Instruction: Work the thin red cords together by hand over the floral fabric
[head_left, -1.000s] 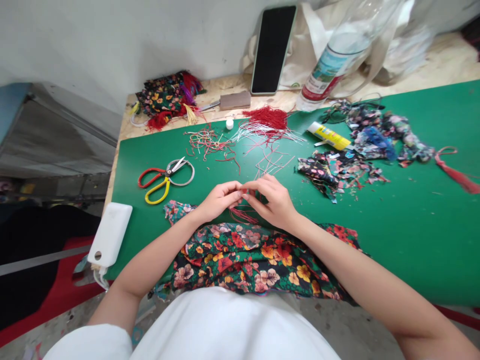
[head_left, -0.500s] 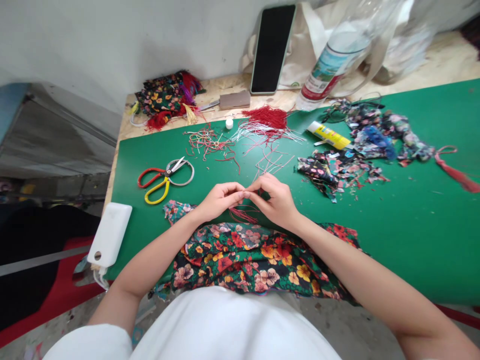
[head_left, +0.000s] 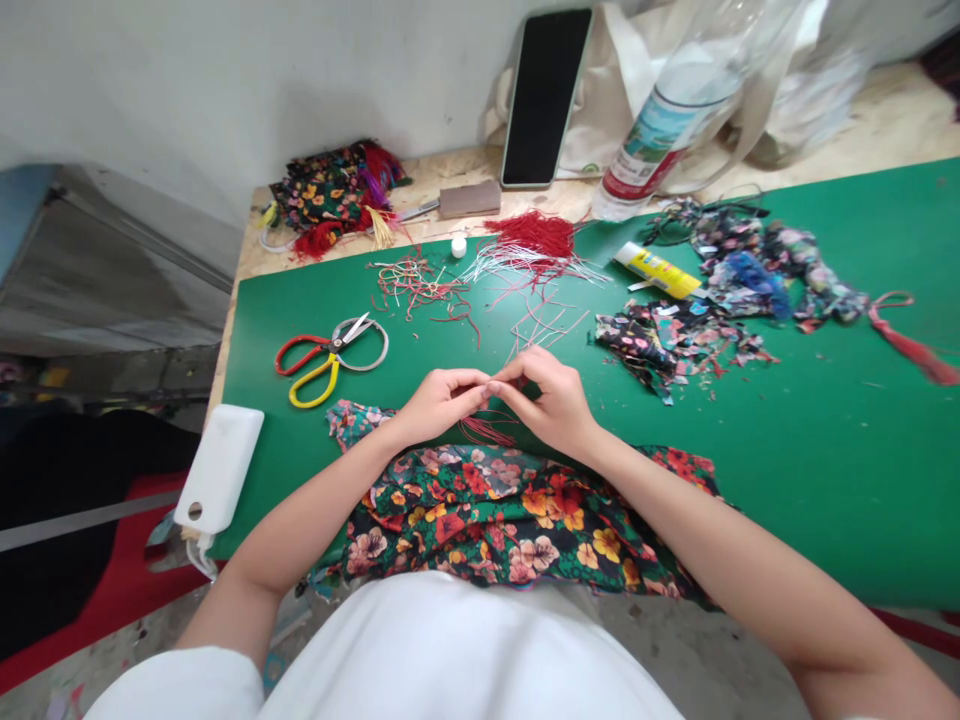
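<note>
My left hand (head_left: 444,402) and my right hand (head_left: 546,402) meet fingertip to fingertip over the green mat (head_left: 825,480). Both are closed in a pinch on thin red cord; the exact spot they grip is covered by the fingers. A bundle of red cord ends (head_left: 486,430) hangs out below the fingertips. Under my wrists lies a flowered cloth (head_left: 517,515) along the near edge of the mat. Pale cut cords (head_left: 551,325) lie just beyond my right hand.
Scissors with red and yellow handles (head_left: 330,360) lie to the left, near a white power bank (head_left: 221,468). Farther back are red threads (head_left: 532,238), a small white cap (head_left: 459,247), a yellow glue tube (head_left: 660,272), fabric scraps (head_left: 675,340), a phone (head_left: 546,100) and a bottle (head_left: 660,140).
Almost nothing differs. My fingertips have shifted very slightly against each other, while the things on the table have stayed put.
</note>
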